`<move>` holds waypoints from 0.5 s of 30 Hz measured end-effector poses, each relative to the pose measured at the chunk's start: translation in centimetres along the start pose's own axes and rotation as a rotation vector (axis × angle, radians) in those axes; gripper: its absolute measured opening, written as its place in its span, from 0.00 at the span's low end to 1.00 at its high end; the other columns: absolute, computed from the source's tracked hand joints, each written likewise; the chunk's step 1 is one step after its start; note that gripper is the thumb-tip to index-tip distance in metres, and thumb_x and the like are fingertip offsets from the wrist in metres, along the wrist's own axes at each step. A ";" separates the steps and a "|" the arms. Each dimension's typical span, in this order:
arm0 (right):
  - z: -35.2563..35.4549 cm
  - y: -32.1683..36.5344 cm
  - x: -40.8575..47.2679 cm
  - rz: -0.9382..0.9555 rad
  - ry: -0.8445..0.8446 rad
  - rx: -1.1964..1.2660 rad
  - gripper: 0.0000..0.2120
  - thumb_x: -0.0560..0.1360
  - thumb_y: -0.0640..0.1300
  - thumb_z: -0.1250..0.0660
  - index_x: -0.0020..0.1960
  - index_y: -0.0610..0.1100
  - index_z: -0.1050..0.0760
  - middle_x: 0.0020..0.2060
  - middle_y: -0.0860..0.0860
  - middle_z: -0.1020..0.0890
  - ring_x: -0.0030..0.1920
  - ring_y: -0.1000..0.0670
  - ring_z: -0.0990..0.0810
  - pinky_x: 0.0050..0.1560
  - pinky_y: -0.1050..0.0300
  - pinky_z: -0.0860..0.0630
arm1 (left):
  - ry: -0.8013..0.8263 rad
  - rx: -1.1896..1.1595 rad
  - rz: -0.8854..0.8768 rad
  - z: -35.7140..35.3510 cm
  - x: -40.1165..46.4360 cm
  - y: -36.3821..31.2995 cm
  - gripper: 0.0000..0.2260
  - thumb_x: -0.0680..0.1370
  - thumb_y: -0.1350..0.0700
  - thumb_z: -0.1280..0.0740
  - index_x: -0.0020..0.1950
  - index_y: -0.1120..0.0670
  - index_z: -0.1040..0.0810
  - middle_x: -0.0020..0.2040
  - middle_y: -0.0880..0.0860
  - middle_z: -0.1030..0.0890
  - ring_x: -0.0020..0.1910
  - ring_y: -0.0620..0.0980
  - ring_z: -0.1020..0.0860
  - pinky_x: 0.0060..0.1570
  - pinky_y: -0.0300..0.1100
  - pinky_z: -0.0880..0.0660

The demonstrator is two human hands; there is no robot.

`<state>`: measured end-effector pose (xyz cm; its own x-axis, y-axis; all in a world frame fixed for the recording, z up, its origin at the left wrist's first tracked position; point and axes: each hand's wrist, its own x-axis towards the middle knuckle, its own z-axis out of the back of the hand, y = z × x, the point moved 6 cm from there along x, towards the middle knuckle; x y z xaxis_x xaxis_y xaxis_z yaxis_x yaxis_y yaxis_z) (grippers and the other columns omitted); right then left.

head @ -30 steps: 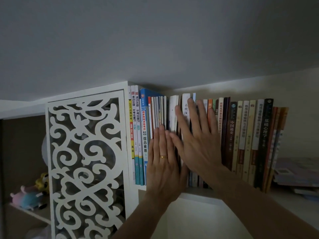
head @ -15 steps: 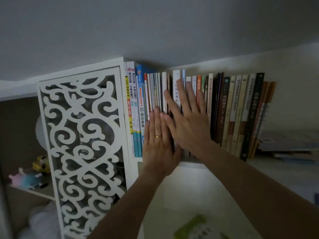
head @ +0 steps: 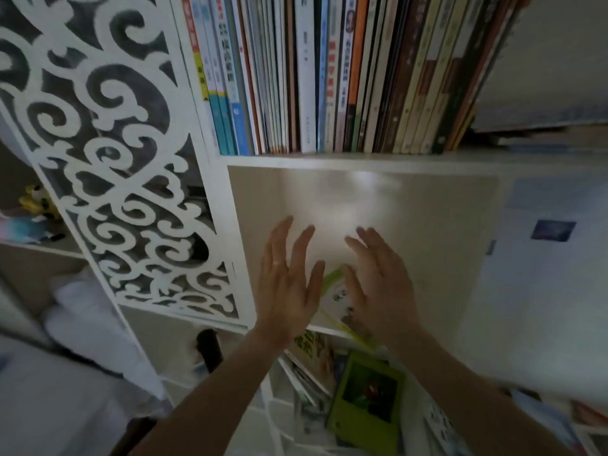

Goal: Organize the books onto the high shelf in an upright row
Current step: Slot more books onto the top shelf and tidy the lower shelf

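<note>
A row of upright books [head: 329,77] stands on the high shelf [head: 329,158], filling it from the left wall to about two thirds across. Both hands are below the shelf, in front of the open compartment under it. My left hand [head: 288,281] has its fingers spread and straight and holds nothing. My right hand [head: 378,284] is also spread and empty. Between and behind them lies a book with a light green and white cover [head: 339,291] on the compartment's floor. More books lie lower down, among them a green-covered one [head: 368,399].
A white carved scroll panel [head: 108,153] stands to the left of the shelves. Behind it a small shelf holds soft toys [head: 29,218]. Flat stacked books [head: 539,130] lie at the right end of the high shelf. A white wall with a small picture [head: 552,230] is at right.
Both hands have left the book spines and dropped below the high shelf. The view has tilted down, showing the lower compartment and the loose books under it.
</note>
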<state>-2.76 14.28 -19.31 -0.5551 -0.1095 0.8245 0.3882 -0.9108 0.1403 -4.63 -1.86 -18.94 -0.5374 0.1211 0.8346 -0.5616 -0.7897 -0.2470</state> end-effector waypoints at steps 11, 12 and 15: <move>-8.3 -11.4 -7.3 -0.549 0.736 -0.213 0.28 0.80 0.64 0.41 0.68 0.43 0.31 0.62 0.42 0.26 0.63 0.41 0.29 0.61 0.49 0.28 | 0.504 -0.315 1.081 -11.4 -12.2 -0.4 0.17 0.80 0.45 0.32 0.58 0.50 0.36 0.47 0.51 0.19 0.47 0.54 0.18 0.48 0.42 0.21; -8.3 -11.6 -7.4 -0.586 0.751 -0.184 0.32 0.78 0.67 0.40 0.68 0.43 0.31 0.62 0.42 0.26 0.63 0.40 0.30 0.61 0.48 0.29 | 0.491 -0.354 1.112 -11.8 -12.4 -0.4 0.19 0.80 0.46 0.31 0.60 0.52 0.37 0.49 0.53 0.17 0.47 0.52 0.17 0.45 0.37 0.23; -8.5 -11.2 -7.9 -0.717 0.836 -0.044 0.36 0.73 0.73 0.38 0.65 0.45 0.29 0.61 0.42 0.27 0.62 0.40 0.29 0.61 0.48 0.29 | 0.405 -0.499 1.231 -11.3 -11.8 -0.6 0.24 0.78 0.52 0.29 0.64 0.64 0.34 0.54 0.63 0.18 0.41 0.47 0.20 0.33 0.29 0.28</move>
<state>-8.93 21.95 -32.07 -0.9702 0.2308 -0.0742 -0.2408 -0.8821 0.4048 -5.04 4.00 -34.25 -0.9402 -0.2562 -0.2245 0.2846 -0.2288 -0.9309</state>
